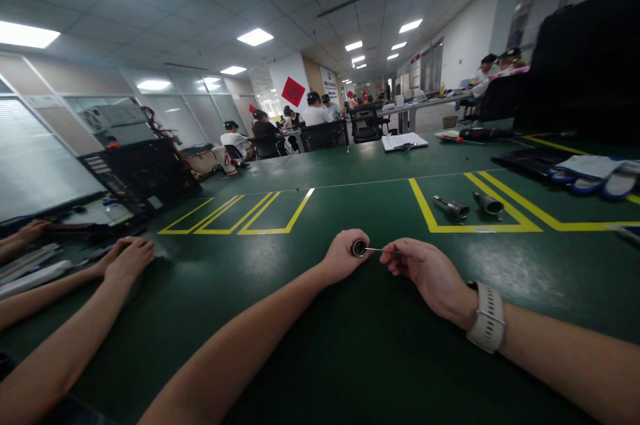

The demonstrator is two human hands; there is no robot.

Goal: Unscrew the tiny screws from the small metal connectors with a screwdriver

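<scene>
My left hand point(346, 255) is closed around a hole saw point(359, 248), a round metal cup whose open mouth faces me. My right hand point(417, 271), with a pale watch strap on the wrist, pinches a thin metal rod point(374, 249). The rod's far end meets the rim of the hole saw; whether it goes inside I cannot tell. Two similar hole saws with shanks, one hole saw point(453, 209) and another hole saw point(489, 203), lie on the table inside a yellow-taped box, beyond my right hand.
Yellow tape point(265, 231) marks several boxes on the green table point(240, 291). A co-worker's hands point(127, 258) rest at the left, near a black machine point(145, 175). White-and-blue gloves point(595, 171) lie at the right. Papers on a clipboard point(404, 141) lie at the far edge.
</scene>
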